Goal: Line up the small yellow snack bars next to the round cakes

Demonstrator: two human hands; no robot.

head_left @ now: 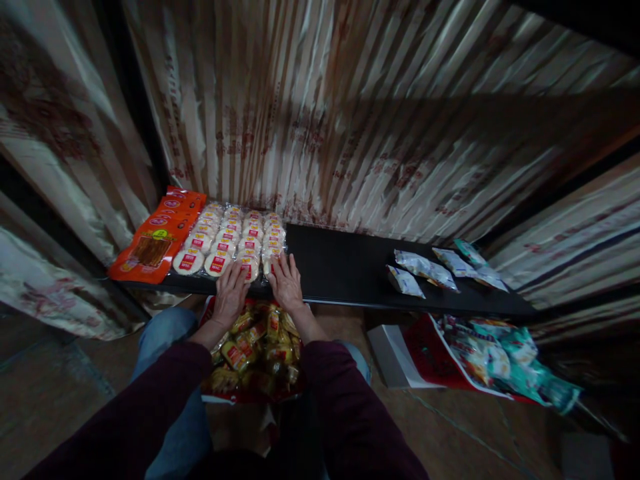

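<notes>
Rows of round white packaged snacks with red labels (220,243) lie on the left part of a black shelf (337,260). My left hand (231,288) rests over the front end of the middle rows, fingers stretched forward. Beside it, my right hand (287,280) touches the front of the rightmost row, its fingers spread a little. The fingers partly cover the front packs. Orange-red packets (157,237) lie left of the rows.
Between my knees sits a box of yellow-wrapped snacks (250,350). Small white packets (425,268) lie on the shelf's right part. Below them is a red and white box (420,353) with teal packets (520,347). A patterned curtain (310,120) hangs behind the shelf.
</notes>
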